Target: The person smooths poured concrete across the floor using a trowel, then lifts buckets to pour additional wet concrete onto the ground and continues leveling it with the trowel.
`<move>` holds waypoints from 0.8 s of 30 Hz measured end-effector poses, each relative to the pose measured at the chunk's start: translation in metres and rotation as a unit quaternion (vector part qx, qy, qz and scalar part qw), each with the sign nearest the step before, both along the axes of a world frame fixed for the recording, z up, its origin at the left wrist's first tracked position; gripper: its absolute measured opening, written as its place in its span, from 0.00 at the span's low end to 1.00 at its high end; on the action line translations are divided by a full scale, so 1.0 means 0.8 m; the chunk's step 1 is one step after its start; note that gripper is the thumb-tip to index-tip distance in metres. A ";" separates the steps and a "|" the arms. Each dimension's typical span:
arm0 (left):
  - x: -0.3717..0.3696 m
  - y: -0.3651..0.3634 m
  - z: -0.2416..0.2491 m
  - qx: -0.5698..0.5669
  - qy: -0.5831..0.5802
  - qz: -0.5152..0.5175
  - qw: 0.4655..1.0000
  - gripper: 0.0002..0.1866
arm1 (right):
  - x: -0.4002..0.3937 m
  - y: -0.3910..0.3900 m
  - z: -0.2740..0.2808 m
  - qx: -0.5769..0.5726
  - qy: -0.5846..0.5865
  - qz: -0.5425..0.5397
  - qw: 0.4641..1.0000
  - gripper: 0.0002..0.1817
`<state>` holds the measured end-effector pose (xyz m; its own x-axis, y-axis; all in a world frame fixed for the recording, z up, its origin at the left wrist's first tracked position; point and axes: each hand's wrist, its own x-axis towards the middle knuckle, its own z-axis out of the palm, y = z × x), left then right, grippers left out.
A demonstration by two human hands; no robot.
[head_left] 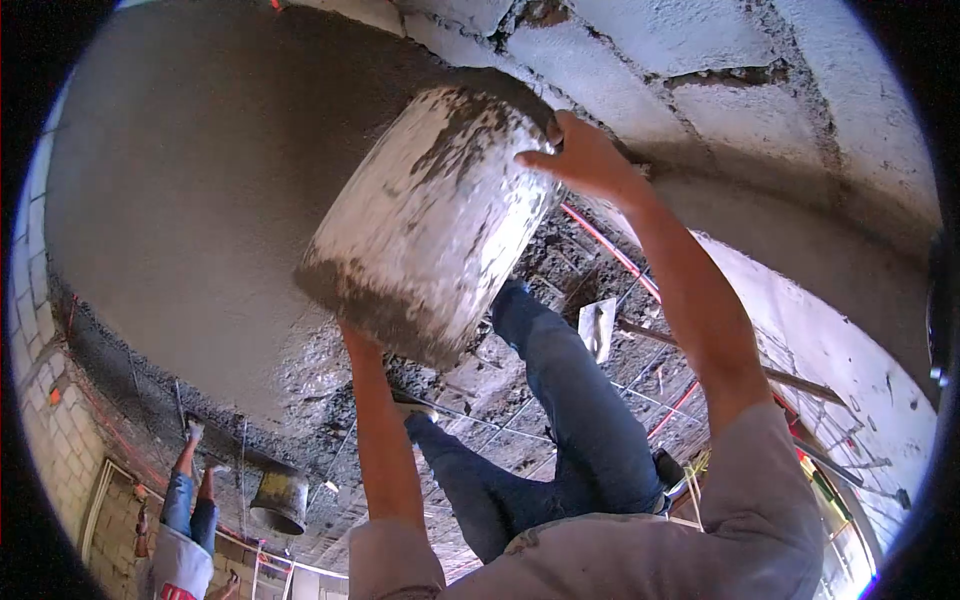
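Note:
A cement-smeared bucket (425,215) is tilted on its side in mid-air, in front of wet grey concrete. At its upper right end my right hand (578,158) is closed over the edge, thumb against the outer wall. My left hand (356,338) goes behind the lower left end of the bucket. Its fingers are hidden there, but it supports that end. The inside of the bucket faces away, so its contents cannot be seen. Smooth wet concrete (170,200) spreads behind and left of the bucket, with a rough edge near my left forearm.
A flat metal trowel (597,328) lies by my leg. Wire mesh and red conduit (625,258) run across the rough ground. Another bucket (280,502) sits at lower left, near a co-worker (183,545). A block wall (690,70) borders the concrete.

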<state>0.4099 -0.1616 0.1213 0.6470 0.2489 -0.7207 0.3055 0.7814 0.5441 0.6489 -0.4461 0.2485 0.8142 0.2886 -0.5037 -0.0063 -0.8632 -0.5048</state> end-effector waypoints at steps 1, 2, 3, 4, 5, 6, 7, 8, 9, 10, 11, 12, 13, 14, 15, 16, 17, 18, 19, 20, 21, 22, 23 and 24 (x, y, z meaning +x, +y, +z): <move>0.003 0.001 0.001 0.006 -0.002 0.003 1.000 0.34 | 0.010 -0.004 -0.010 -0.004 0.004 -0.005 1.000 0.36; 0.003 0.003 0.003 0.012 0.000 0.004 1.000 0.34 | 0.017 -0.009 -0.024 -0.008 0.012 -0.012 1.000 0.36; 0.005 0.009 0.005 0.018 0.001 0.004 1.000 0.34 | 0.021 -0.016 -0.039 0.010 -0.008 -0.025 1.000 0.35; 0.009 0.008 0.005 0.022 0.002 0.004 1.000 0.34 | 0.023 -0.024 -0.052 0.024 -0.029 -0.037 0.999 0.34; 0.021 0.011 0.004 0.028 0.000 -0.010 1.000 0.35 | 0.024 -0.028 -0.056 0.046 -0.064 -0.040 0.996 0.32; 0.024 0.016 0.003 0.032 0.003 -0.012 0.999 0.35 | 0.024 -0.031 -0.059 0.049 -0.061 -0.041 0.996 0.32; 0.024 0.022 0.004 0.050 0.003 -0.023 0.998 0.35 | 0.022 -0.033 -0.060 0.039 -0.052 -0.063 0.996 0.31; 0.027 0.025 0.008 0.070 0.001 -0.032 0.997 0.35 | 0.023 -0.033 -0.057 0.031 -0.043 -0.083 0.995 0.31; 0.032 0.030 0.012 0.075 0.003 -0.033 0.997 0.35 | 0.023 -0.035 -0.055 0.015 -0.050 -0.076 0.996 0.29; 0.039 0.035 0.017 0.092 0.008 -0.056 0.994 0.39 | 0.022 -0.037 -0.057 0.019 -0.051 -0.077 0.996 0.29; 0.046 0.038 0.027 0.108 0.014 -0.079 0.991 0.43 | 0.020 -0.040 -0.060 0.053 -0.059 -0.096 0.992 0.28; 0.052 0.041 0.039 0.112 0.014 -0.080 0.990 0.43 | 0.019 -0.042 -0.062 0.088 -0.066 -0.115 0.987 0.27; 0.058 0.045 0.050 0.126 0.019 -0.096 0.987 0.42 | 0.020 -0.046 -0.064 0.092 -0.066 -0.115 0.987 0.27; 0.062 0.046 0.061 0.140 0.026 -0.111 0.984 0.42 | 0.022 -0.051 -0.065 0.067 -0.037 -0.128 0.989 0.29; 0.067 0.049 0.072 0.144 0.028 -0.112 0.983 0.42 | 0.021 -0.054 -0.067 0.041 -0.005 -0.142 0.989 0.31; 0.076 0.052 0.080 0.160 0.036 -0.115 0.980 0.38 | 0.020 -0.057 -0.070 0.045 -0.004 -0.143 0.989 0.31; 0.083 0.053 0.084 0.176 0.043 -0.118 0.976 0.34 | 0.020 -0.058 -0.071 0.054 -0.010 -0.154 0.987 0.32; 0.088 0.057 0.084 0.177 0.043 -0.118 0.976 0.34 | 0.019 -0.060 -0.074 0.062 -0.016 -0.165 0.984 0.33; 0.093 0.064 0.084 0.176 0.029 -0.133 0.975 0.35 | 0.019 -0.061 -0.077 0.063 -0.016 -0.166 0.984 0.33; 0.097 0.070 0.084 0.174 0.015 -0.147 0.974 0.36 | 0.018 -0.060 -0.076 0.060 -0.011 -0.174 0.983 0.31; 0.100 0.076 0.085 0.173 0.015 -0.149 0.973 0.36 | 0.016 -0.060 -0.075 0.056 -0.005 -0.182 0.982 0.29; 0.104 0.081 0.084 0.197 0.027 -0.153 0.968 0.39 | 0.012 -0.060 -0.074 0.054 -0.006 -0.184 0.981 0.29; 0.108 0.083 0.086 0.223 0.040 -0.155 0.962 0.43 | 0.008 -0.056 -0.068 0.103 -0.026 -0.176 0.979 0.30; 0.118 0.084 0.097 0.222 0.039 -0.156 0.962 0.43 | 0.006 -0.054 -0.066 0.151 -0.045 -0.165 0.974 0.32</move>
<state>0.5041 -0.0947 0.1986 0.6885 0.3462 -0.6372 0.5410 0.3400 0.7692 0.6537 -0.4894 0.1961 0.9246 0.1273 -0.3591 -0.2030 -0.6331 -0.7470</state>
